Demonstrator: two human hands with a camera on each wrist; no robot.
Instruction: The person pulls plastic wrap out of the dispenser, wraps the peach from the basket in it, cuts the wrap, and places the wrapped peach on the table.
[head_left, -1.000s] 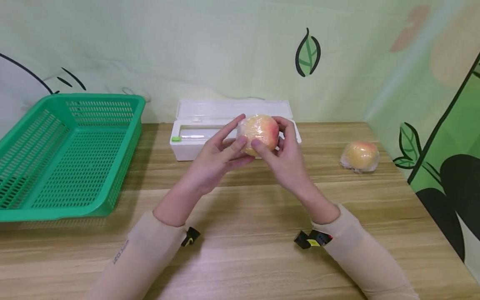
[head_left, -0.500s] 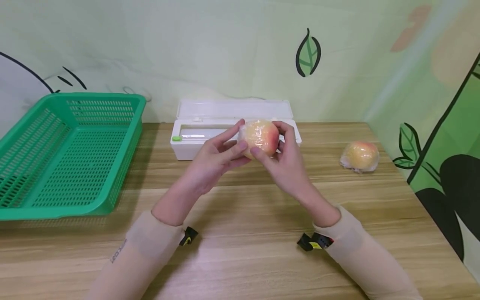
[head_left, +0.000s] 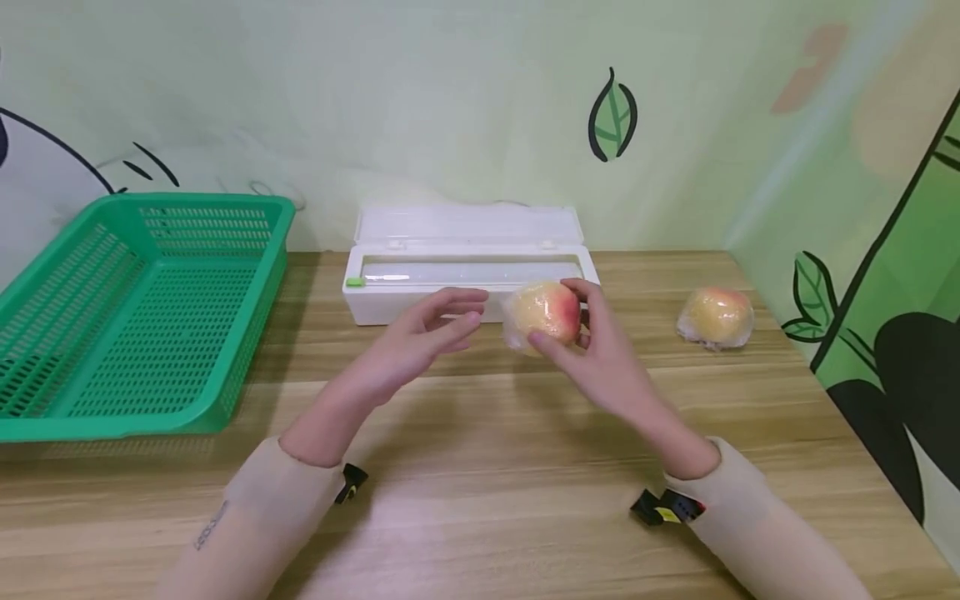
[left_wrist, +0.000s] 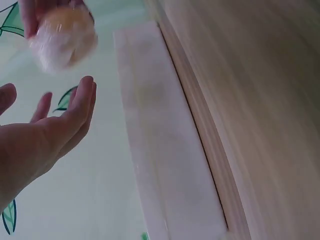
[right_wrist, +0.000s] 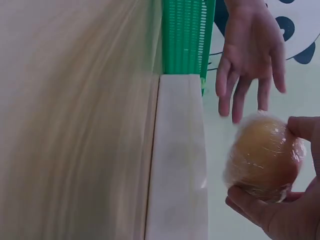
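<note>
A round yellow and red fruit, perhaps a peach or an apple (head_left: 543,317), is wrapped in clear plastic film. My right hand (head_left: 607,358) grips it from the right, thumb in front and fingers behind, above the table. Apart from it on the left is my left hand (head_left: 408,342), its fingers loosely extended with nothing in them. The right wrist view shows the wrapped fruit (right_wrist: 265,157) between thumb and fingers, with the left hand (right_wrist: 252,55) beyond it. Behind both hands stands a white cling film box (head_left: 420,308), its lid raised and the film roll showing.
Another wrapped fruit (head_left: 716,317) rests on the wooden table (head_left: 510,492) at the right. A green plastic basket (head_left: 217,400) stands at the left. The patterned wall (head_left: 450,100) rises directly behind the box.
My left hand has let go of the fruit and drawn away to the left. My right hand has carried the fruit a little to the right and lower.
</note>
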